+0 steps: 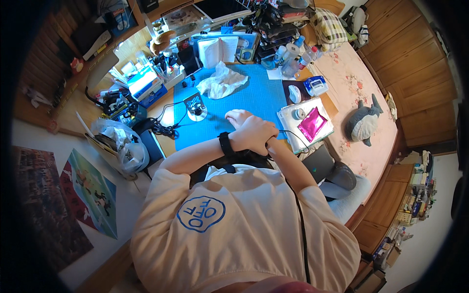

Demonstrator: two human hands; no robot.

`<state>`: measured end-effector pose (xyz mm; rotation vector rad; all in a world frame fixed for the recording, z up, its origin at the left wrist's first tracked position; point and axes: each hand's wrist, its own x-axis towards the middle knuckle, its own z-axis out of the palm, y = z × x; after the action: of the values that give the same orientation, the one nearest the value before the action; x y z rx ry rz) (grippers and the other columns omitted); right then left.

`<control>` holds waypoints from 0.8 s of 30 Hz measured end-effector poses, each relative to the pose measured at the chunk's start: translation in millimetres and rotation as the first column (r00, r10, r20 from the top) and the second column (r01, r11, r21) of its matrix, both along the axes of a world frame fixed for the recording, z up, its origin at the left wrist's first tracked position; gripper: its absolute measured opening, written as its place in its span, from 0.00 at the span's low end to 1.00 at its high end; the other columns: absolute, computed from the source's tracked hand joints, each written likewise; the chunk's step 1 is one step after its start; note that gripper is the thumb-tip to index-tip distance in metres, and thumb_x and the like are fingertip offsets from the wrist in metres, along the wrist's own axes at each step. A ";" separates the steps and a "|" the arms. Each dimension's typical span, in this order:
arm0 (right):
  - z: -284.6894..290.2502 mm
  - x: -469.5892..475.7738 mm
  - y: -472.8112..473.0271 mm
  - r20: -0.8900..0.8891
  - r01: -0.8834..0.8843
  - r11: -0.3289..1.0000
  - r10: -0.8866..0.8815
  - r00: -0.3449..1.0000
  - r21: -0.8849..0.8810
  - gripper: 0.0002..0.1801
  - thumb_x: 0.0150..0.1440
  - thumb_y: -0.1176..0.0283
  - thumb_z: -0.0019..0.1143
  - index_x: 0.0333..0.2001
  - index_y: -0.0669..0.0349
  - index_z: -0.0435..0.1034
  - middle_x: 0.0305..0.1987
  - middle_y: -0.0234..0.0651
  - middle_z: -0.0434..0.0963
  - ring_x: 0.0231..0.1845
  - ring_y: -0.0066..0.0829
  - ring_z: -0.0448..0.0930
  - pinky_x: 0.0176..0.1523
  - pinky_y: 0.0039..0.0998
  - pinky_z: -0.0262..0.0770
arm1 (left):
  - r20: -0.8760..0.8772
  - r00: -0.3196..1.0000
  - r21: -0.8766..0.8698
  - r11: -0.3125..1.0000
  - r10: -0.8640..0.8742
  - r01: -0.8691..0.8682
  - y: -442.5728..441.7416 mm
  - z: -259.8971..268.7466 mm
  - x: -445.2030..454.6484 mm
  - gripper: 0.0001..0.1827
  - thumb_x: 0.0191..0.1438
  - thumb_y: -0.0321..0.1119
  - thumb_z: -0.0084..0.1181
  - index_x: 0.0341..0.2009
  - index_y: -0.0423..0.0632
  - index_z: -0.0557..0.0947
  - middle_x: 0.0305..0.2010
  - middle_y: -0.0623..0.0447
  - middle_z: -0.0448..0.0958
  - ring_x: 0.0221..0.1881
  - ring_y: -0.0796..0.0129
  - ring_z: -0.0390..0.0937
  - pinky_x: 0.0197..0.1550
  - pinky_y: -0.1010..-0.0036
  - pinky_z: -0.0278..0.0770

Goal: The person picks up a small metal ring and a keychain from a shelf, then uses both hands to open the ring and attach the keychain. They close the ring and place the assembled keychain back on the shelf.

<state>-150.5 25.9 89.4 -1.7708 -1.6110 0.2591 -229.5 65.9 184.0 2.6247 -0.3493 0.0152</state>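
Note:
My left hand [254, 133], with a black watch [226, 144] on its wrist, lies over my right wrist and is closed around it. My right hand [238, 117] reaches out from beneath it above the blue cutting mat [256, 95], its fingers partly curled and partly hidden. Beyond the hands, a crumpled white cloth or tissue [223, 82] rests on the mat. To their left is a small device on a round white base [198, 111]. A shiny pink packet [312, 124] and a small round tin [299, 114] lie on a white case [285, 117] to the right.
A white mouse [294, 94], a wipes pack [316, 86] and plastic bottles [307, 58] stand at the right. An open notebook [218, 51] leans at the back. Coiled black cables [165, 128] and a plastic bag [133, 150] are at the left; a bed [359, 73] adjoins the desk.

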 end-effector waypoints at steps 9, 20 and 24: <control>11.8 57.6 -12.0 -0.120 -0.089 0.990 0.076 0.990 -0.109 0.11 0.58 0.70 0.52 0.43 0.62 0.74 0.37 0.44 0.79 0.39 0.36 0.79 0.44 0.31 0.74 | 0.121 0.988 -0.121 0.989 0.094 -0.079 -8.6 -15.6 50.9 0.25 0.34 0.38 0.68 0.42 0.51 0.80 0.42 0.53 0.77 0.39 0.58 0.77 0.42 0.58 0.72; 104.9 139.0 -16.5 -0.757 -0.333 0.932 0.321 0.569 0.145 0.16 0.63 0.65 0.50 0.50 0.65 0.67 0.37 0.34 0.78 0.36 0.22 0.77 0.40 0.24 0.73 | 0.030 0.679 -0.896 0.321 0.734 -0.307 46.9 34.2 74.3 0.06 0.61 0.32 0.41 0.34 0.45 0.63 0.31 0.53 0.60 0.31 0.70 0.58 0.35 0.74 0.60; 134.6 115.6 -7.9 -0.655 -0.103 0.963 0.246 0.714 0.249 0.14 0.59 0.70 0.57 0.47 0.64 0.67 0.34 0.34 0.78 0.31 0.21 0.77 0.33 0.19 0.72 | 0.021 0.738 -0.959 0.222 0.675 -0.175 50.2 49.7 79.3 0.04 0.62 0.26 0.39 0.38 0.47 0.60 0.36 0.56 0.60 0.32 0.75 0.57 0.34 0.77 0.61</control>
<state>-34.9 18.0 224.1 -1.1536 -1.1938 0.7291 -150.2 116.1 233.7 1.3857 0.2806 0.8072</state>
